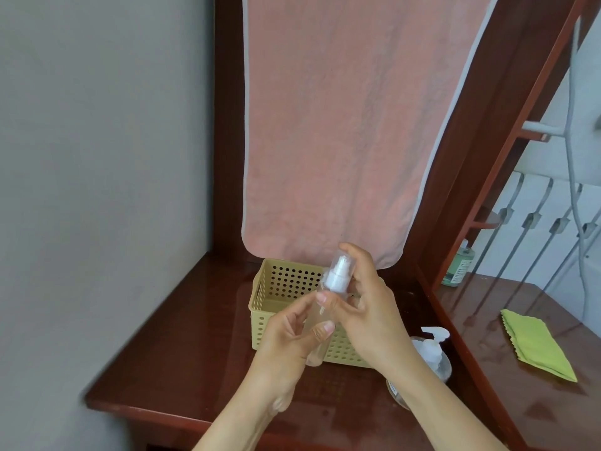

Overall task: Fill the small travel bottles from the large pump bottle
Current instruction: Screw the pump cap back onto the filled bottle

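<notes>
A small clear travel bottle [320, 323] with a white spray top and clear cap is held tilted above the table. My left hand [292, 333] grips its body from below. My right hand [364, 307] wraps around its white top [434, 281] and cap. The large clear pump bottle [429, 356] with a white pump stands on the table to the right, partly hidden behind my right forearm.
A yellow perforated basket [279, 288] sits behind my hands on the dark red wooden table [182, 346]. A pink towel [341, 125] hangs above it. A mirror at right reflects a green cloth [536, 345] and a green bottle [458, 265].
</notes>
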{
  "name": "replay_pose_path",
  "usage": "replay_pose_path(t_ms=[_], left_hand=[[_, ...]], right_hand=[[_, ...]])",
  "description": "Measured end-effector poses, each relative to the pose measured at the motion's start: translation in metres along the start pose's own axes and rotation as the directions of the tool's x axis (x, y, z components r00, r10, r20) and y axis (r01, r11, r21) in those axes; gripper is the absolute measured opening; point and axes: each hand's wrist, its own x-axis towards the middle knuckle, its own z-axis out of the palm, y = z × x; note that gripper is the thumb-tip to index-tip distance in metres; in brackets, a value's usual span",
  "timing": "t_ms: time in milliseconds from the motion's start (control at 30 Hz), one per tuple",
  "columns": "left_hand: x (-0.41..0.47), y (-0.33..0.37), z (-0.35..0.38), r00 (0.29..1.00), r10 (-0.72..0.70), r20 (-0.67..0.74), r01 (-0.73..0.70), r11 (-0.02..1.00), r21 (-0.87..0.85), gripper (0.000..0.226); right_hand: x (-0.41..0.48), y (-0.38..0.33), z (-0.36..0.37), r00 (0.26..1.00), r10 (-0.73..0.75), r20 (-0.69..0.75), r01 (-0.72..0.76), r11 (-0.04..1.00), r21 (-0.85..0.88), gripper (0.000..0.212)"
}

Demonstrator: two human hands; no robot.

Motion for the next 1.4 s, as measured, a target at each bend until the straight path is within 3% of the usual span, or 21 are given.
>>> replay_pose_path(t_ms=[300,433,567,800,1000,1100,1200,1400], left_hand=[[0.007,-0.011,-0.004,0.997,0.000,-0.071,0.001,1.000,0.016,0.044],[0.004,-0.023,-0.018,0.978,0.003,-0.210,0.015,0.996,0.087,0.050],[-0.004,-0.042,-0.036,0.927,-0.033,-0.374,0.092,0.986,0.141,0.027],[-0.006,-0.061,-0.054,0.912,-0.082,-0.402,0.144,0.981,0.128,0.023],[-0.006,-0.070,-0.066,0.920,-0.091,-0.382,0.147,0.982,0.120,0.018],[-0.004,-0.073,-0.069,0.919,-0.109,-0.379,0.160,0.982,0.105,0.031],[-0.002,-0.077,-0.070,0.916,-0.108,-0.386,0.164,0.980,0.115,0.018],[-0.001,-0.080,-0.069,0.918,-0.104,-0.384,0.169,0.976,0.138,0.023]], right_hand=[[0.013,-0.005,-0.004,0.990,0.060,0.125,-0.054,0.997,-0.051,0.077],[0.040,-0.011,-0.009,0.999,0.049,-0.022,-0.049,0.999,0.004,0.069],[0.083,-0.002,-0.002,0.990,0.023,-0.140,-0.025,1.000,-0.014,0.066],[0.114,0.057,0.074,0.992,0.109,0.060,-0.094,0.970,-0.223,0.061],[0.124,0.090,0.105,0.972,0.184,0.143,-0.135,0.946,-0.296,0.052],[0.127,0.097,0.110,0.965,0.196,0.175,-0.128,0.932,-0.339,0.048],[0.126,0.100,0.117,0.959,0.203,0.200,-0.117,0.921,-0.372,0.051],[0.126,0.098,0.123,0.958,0.172,0.230,-0.061,0.904,-0.422,0.056]])
